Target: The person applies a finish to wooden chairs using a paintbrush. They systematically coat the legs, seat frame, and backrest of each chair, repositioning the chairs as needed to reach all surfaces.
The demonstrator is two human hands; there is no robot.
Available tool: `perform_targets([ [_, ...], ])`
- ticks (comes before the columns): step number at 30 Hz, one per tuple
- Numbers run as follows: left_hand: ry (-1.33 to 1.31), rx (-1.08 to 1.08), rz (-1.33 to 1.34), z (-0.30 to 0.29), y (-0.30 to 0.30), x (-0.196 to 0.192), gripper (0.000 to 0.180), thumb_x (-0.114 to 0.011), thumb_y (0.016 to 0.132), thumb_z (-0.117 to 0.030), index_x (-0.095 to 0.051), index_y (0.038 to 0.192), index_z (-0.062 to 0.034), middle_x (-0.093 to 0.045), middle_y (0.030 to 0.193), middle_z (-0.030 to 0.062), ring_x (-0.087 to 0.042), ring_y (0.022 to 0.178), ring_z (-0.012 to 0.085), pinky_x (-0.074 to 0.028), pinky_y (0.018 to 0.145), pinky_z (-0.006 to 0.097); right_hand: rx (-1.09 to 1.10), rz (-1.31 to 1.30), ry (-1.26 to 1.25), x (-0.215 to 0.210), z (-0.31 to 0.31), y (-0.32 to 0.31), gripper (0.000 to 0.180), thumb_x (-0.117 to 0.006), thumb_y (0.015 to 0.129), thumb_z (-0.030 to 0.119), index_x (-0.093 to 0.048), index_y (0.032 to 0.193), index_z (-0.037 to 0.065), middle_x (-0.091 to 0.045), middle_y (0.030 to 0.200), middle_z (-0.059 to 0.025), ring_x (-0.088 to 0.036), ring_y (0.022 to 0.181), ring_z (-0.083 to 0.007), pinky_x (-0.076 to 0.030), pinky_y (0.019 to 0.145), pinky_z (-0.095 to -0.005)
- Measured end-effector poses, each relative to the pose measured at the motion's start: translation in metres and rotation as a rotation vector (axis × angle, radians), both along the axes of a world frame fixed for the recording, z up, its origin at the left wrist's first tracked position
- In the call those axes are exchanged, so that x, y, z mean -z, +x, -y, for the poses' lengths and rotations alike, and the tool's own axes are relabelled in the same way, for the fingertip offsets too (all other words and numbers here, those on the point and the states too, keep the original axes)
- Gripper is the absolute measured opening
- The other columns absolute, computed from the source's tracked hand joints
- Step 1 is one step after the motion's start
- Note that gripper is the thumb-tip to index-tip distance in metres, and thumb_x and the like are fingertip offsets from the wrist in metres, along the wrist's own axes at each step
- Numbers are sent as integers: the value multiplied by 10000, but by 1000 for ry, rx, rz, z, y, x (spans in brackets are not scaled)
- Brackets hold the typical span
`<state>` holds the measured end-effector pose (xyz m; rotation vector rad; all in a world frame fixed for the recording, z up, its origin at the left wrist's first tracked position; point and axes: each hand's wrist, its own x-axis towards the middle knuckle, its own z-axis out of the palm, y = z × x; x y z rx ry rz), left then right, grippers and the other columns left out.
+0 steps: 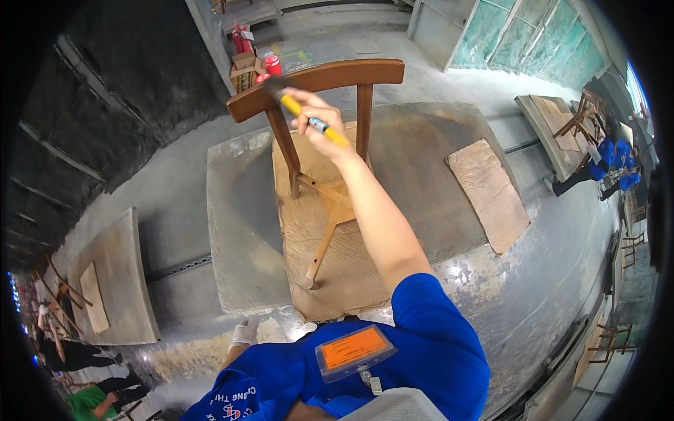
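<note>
The yellow-handled brush (309,118) sat in the right hand (316,116), its fingers wrapped shut around the middle of the handle, with the dark head pressed to the curved top rail of a wooden chair frame (330,126). The brush looked light and stiff — easy to steer from a grip near the ferrule, though the smooth handle could turn slippery if wet with finish. The chair frame stood at the middle of the scene on a worn sheet of cardboard (330,259) laid over a grey worktable (242,231). It had no seat panel, only legs and rails, so it was probably light and apt to tip or slide; the back rail or a leg would be the firm place to take hold, and any fresh coating there would smear.

The left hand (243,333), in a white glove, hung low at the near edge of the worktable; whether it was spread or curled could not be told.

Farther off stood red canisters (242,38) beside a cardboard box (244,70). To the right lay another cardboard sheet (488,193), and at the far right people in blue (607,158) worked at a bench with more chairs.
</note>
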<state>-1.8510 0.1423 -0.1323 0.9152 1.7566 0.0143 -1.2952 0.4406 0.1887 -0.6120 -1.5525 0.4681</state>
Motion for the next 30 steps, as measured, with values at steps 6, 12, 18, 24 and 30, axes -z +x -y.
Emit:
perform_targets([
  [6,29,-59,-76,15,-13,27,886,-751,938,-464,-465,1517,142,-713,1303,248,-700,1165,251,-553,965,374,831,-488,23,-13,-8,6,206,-645,846,-116,-637,717,44,-566,1539,-198,-628,1320,-326,-548,1018,-385],
  [12,81,-261,4,29,23,4,916,-762,949,-434,-384,1594,96,-673,1373,235,-698,1108,250,-561,927,379,433,-106,14,-4,-23,-122,156,-733,825,18,-634,714,65,-656,1439,-136,-609,1357,-318,-449,1164,-456],
  [18,-9,-327,79,41,29,-6,882,-785,950,-387,-387,1597,61,-616,1453,233,-689,1179,327,-573,940,415,57,-660,-215,3,-24,-54,286,-766,833,-109,-622,714,107,-665,1423,-150,-629,1284,-278,-516,1053,-410],
  [24,14,-361,69,63,4,0,903,-786,941,-399,-376,1604,57,-721,1130,155,-677,882,204,-551,796,366,1045,-152,369,3,7,79,260,-699,824,-121,-566,684,52,-638,1473,-219,-619,1366,-397,-472,1173,-500],
  [30,-13,-383,35,73,-9,10,899,-777,951,-398,-364,1618,42,-727,1162,168,-672,878,198,-549,759,351,805,1044,45,91,58,119,85,-680,865,123,-642,792,101,-597,1554,-57,-508,1487,-327,-380,1271,-513],
])
